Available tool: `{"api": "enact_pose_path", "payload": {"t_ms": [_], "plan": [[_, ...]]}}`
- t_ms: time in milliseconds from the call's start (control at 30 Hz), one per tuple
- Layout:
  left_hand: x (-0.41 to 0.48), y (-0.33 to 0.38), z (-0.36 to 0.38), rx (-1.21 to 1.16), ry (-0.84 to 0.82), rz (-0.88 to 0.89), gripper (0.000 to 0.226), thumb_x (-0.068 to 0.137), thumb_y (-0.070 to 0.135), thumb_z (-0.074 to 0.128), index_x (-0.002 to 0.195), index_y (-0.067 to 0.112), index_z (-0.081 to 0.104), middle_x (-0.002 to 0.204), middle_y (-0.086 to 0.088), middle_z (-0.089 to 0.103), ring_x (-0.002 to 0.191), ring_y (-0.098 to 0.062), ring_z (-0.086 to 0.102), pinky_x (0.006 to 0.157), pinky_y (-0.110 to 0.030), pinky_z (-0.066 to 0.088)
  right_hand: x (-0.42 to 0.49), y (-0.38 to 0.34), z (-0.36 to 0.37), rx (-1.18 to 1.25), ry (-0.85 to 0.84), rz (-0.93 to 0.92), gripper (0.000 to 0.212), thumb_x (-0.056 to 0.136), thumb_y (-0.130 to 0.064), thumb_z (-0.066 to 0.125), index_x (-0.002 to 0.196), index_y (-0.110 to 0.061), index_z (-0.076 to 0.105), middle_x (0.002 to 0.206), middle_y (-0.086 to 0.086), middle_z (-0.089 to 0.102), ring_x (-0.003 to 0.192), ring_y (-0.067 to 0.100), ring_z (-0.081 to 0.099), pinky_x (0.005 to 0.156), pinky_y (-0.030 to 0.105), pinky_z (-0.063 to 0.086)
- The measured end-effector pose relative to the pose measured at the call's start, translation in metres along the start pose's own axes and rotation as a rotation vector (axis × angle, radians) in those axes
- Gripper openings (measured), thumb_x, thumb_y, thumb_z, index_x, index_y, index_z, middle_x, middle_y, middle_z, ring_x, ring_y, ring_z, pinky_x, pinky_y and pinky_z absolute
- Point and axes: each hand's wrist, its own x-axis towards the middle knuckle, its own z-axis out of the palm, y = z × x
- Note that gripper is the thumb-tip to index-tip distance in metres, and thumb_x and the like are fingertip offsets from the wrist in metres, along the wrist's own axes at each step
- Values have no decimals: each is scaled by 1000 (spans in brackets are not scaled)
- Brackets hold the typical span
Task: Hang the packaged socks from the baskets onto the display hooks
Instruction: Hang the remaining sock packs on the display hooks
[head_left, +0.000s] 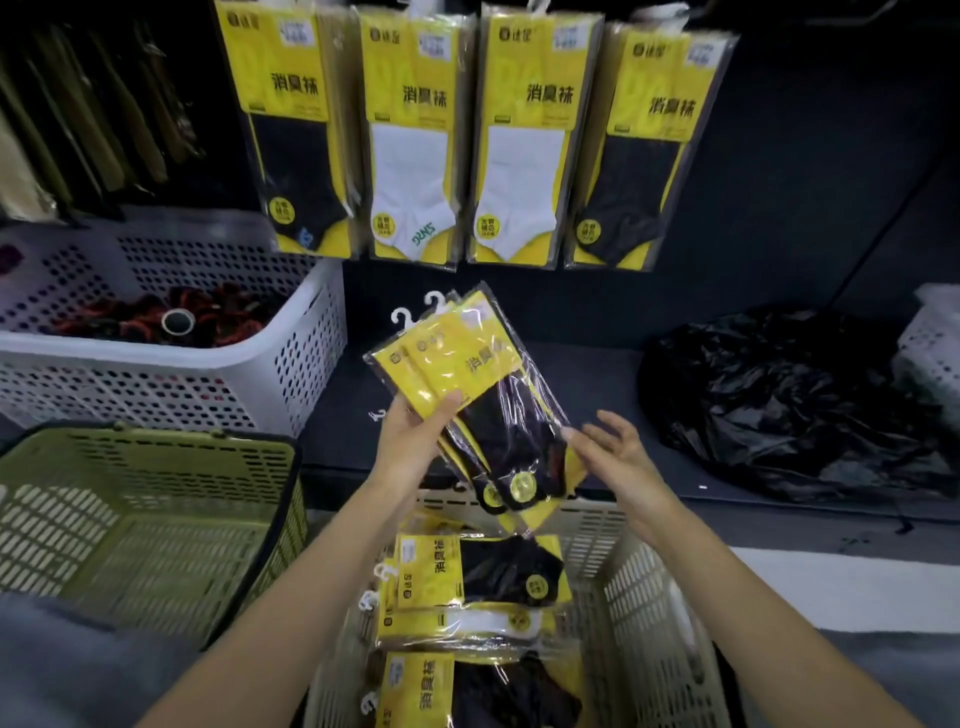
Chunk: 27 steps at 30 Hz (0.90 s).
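Far to your left, narrow olive packets (78, 104) hang against the dark back wall (805, 156), and below them a white perforated basket (291, 364) sits on the dark shelf (587, 374), holding black-and-red items and a roll of tape (177, 323). In front of it, nearer you, stands a green basket (156, 436) with a black rim. On the wall at centre, four rows of packs hang side by side: a black-sock pack (296, 135), two white-sock packs (410, 145), then another black-sock pack (644, 150), each with a yellow card printed in black characters. Below them your left hand (415, 431) grips a bundle of sock packs (467, 374), thumb curled across the yellow card; the bundle is tilted, its white plastic hooks pointing up and to the left, the black socks showing through glossy clear wrap with round yellow stickers at the toes. Your right hand (618, 457) is held apart from the left, fingers loosely spread, its index tip at the wrapper's right edge. Under both hands a cream basket (639, 597) holds more packs (467, 577) lying flat, hooks to the left, black and white socks among them. To the right a crumpled black plastic bag (800, 400) lies on the shelf, and a second white basket (930, 348) shows at the far edge
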Motion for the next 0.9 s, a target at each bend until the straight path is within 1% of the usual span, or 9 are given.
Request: {"api": "enact_pose_path", "payload": {"t_ms": [67,133,233,333,467,600,767,833,900], "plan": [[6,18,12,83,-29,73,20,84,31,68,103,32,61,102,14,70,95,-2,66,82,-23,49,4,-26,-1,5,-29,-108,58,82,-31,70,133,-23,43,133,-1,53,121,13,51,106,34,39],[11,36,29,137,-85,118,19,80,34,71,97,34,63,94,18,71,85,5,66,70,-12,48,6,-57,0,19,-59,-215,53,77,-34,70,125,-23,51,126,0,60,116,13,57,103,33,43],[18,61,58,161,-167,177,18,75,32,77,90,28,67,83,16,74,77,3,68,58,-7,48,9,-100,1,126,-36,-354,49,71,-35,70,116,-16,61,112,1,71,104,15,67,87,26,54],[26,86,84,164,-204,230,19,72,30,79,86,27,67,76,19,73,72,4,68,54,-6,47,13,-136,-6,184,12,-413,36,82,-27,67,116,-14,64,108,1,73,98,14,70,77,24,57],[38,117,106,167,-201,308,13,83,42,65,90,31,66,76,24,71,72,13,64,56,0,43,21,-170,-22,156,27,-415,17,94,-27,56,108,-22,65,106,2,73,98,17,70,85,34,56],[55,152,113,166,-140,395,10,90,44,53,86,38,59,79,27,61,66,22,56,52,5,37,34,-205,-45,84,129,-452,16,97,-28,51,102,-25,66,108,1,72,103,20,67,96,40,50],[75,187,119,222,-88,478,26,92,42,53,102,21,65,87,12,67,78,9,60,55,3,40,53,-254,-67,44,271,-540,9,93,-28,59,98,-23,64,110,5,69,102,20,64,91,37,51],[81,193,122,229,-56,477,25,92,43,52,97,21,64,82,11,69,74,6,56,55,-4,43,62,-269,-69,31,294,-560,5,93,-25,59,94,-22,63,110,7,68,102,21,63,95,38,49],[84,199,125,248,-38,471,22,91,45,52,84,25,58,76,16,53,71,4,50,57,-9,38,70,-282,-69,19,287,-575,4,93,-24,59,91,-22,63,108,7,67,99,21,62,95,38,49]]}}
